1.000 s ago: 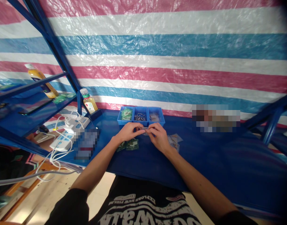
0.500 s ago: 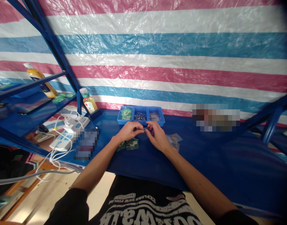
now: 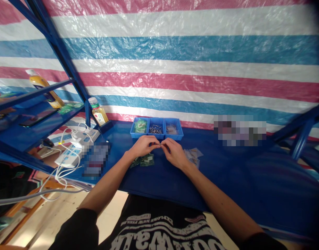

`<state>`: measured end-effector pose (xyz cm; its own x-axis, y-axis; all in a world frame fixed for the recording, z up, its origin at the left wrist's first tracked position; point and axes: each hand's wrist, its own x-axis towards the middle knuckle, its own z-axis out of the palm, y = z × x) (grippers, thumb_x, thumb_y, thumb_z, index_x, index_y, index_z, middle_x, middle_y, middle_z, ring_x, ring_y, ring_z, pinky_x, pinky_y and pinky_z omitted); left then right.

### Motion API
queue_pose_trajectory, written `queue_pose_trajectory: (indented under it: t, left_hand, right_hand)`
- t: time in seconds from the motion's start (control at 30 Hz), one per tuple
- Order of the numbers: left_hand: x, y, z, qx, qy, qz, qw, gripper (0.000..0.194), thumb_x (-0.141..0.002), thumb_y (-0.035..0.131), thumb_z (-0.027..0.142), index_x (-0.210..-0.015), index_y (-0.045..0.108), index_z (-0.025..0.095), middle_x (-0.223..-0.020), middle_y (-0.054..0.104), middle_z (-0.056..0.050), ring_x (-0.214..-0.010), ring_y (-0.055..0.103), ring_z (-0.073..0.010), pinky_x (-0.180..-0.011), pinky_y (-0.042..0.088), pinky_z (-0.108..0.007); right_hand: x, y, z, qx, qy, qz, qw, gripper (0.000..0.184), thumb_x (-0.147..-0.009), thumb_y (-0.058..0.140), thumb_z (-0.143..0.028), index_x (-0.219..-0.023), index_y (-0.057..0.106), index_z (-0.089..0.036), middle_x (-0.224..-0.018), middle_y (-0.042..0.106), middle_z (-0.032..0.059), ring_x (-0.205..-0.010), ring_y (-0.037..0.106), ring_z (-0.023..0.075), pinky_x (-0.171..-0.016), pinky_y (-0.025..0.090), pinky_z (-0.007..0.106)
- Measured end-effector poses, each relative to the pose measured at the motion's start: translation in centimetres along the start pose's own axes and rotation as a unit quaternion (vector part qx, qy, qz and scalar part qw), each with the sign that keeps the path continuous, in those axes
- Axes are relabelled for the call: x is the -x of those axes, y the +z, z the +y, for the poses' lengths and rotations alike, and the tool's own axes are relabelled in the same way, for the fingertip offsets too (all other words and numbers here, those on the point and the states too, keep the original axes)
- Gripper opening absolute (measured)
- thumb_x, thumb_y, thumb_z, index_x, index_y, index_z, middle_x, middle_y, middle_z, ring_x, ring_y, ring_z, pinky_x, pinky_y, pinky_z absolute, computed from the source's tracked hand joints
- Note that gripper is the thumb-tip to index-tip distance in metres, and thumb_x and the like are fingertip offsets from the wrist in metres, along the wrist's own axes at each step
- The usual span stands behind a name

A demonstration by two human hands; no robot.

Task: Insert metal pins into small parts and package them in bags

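My left hand (image 3: 144, 146) and my right hand (image 3: 174, 152) meet fingertip to fingertip over the blue table, in front of a row of small blue bins (image 3: 180, 137). Both are closed in a pinch on something tiny between them, too small to make out. Green packets (image 3: 147, 159) lie under and beside my left wrist. Clear little bags (image 3: 195, 153) rest just right of my right hand. Behind the fingers, the left bin holds green packets (image 3: 140, 126), the middle one loose metal pieces (image 3: 155, 130), the right one clear bags (image 3: 171, 130).
White power strips (image 3: 70, 156) with tangled cables sit at the table's left, beside a blurred-out flat object (image 3: 96, 160). A drink bottle (image 3: 98, 113) stands by the blue frame post (image 3: 78, 86). Another blurred-out item (image 3: 240, 131) lies at the back right.
My right fingers have drawn together and come closer to my left fingertips. The small piece seen between the hands is now mostly hidden.
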<state>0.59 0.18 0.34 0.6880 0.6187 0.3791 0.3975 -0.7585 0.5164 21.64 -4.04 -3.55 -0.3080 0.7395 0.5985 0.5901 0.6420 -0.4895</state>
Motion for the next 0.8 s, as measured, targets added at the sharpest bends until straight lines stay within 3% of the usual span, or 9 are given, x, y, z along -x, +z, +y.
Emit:
queue_pose_trajectory:
  t: [0.27, 0.47, 0.8]
  left_hand:
    - [-0.08, -0.09, -0.33, -0.014, 0.018, -0.004, 1.0, 0.029, -0.103, 0.055, 0.037, -0.096, 0.074, 0.017, -0.092, 0.069, -0.007, -0.085, 0.064, -0.0176, -0.08, 0.046, -0.028]
    - [0.03, -0.05, 0.12, -0.029, 0.012, -0.003, 1.0, 0.027, -0.102, 0.055, 0.037, -0.099, 0.074, 0.018, -0.092, 0.068, -0.006, -0.074, 0.059, -0.0143, -0.072, 0.044, -0.025]
    - [0.12, -0.27, 0.15, -0.056, 0.016, -0.009, 0.998, 0.025, -0.099, 0.06, 0.039, -0.101, 0.074, 0.019, -0.094, 0.069, -0.005, -0.074, 0.062, -0.0142, -0.074, 0.045, -0.025]
  right_hand:
    - [0.11, 0.43, 0.34, -0.002, -0.001, -0.003, 1.0, 0.009, -0.098, 0.055, -0.022, -0.101, 0.063, -0.025, -0.092, 0.065, 0.0055, -0.088, 0.062, 0.0227, -0.07, 0.048, 0.032]
    - [0.09, 0.11, 0.28, 0.005, 0.005, -0.003, 1.0, 0.008, -0.1, 0.054, -0.022, -0.098, 0.062, -0.024, -0.091, 0.064, 0.0054, -0.087, 0.061, 0.0227, -0.073, 0.048, 0.033]
    - [-0.06, -0.09, 0.27, 0.009, -0.008, -0.005, 1.0, 0.011, -0.1, 0.053, -0.02, -0.098, 0.063, -0.025, -0.097, 0.067, 0.0065, -0.095, 0.062, 0.0248, -0.084, 0.05, 0.037]
